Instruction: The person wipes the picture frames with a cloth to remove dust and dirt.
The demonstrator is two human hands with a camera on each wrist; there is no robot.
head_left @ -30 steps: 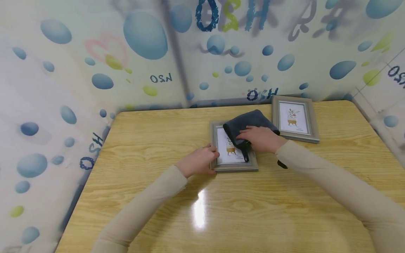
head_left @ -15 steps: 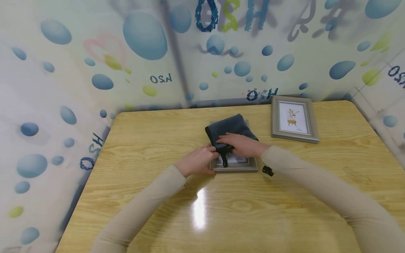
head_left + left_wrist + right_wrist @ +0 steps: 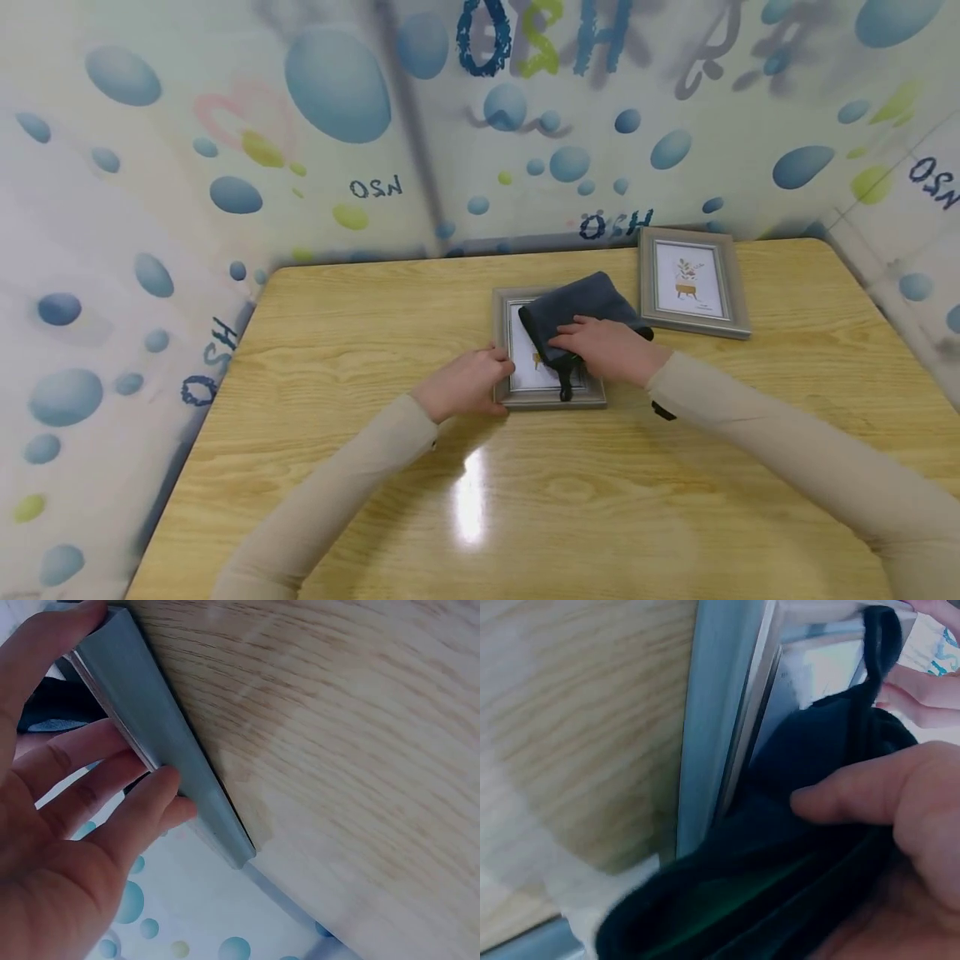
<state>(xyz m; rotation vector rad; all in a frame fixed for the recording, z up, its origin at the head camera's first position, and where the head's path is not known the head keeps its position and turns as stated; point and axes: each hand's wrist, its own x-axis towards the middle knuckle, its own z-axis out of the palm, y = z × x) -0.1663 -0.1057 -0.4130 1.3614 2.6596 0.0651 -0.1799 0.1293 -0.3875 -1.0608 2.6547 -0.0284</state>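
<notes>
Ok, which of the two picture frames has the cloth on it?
The left frame: a dark cloth covers part of it. The other frame, farther back and to the right, lies uncovered.

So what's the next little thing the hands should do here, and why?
I'd probably slide the cloth leftward over the frame: the right hand rests on the cloth toward the frame's right side, leaving the left part of the picture uncovered, while the left hand holds the frame's left edge, which may keep it steady.
</notes>
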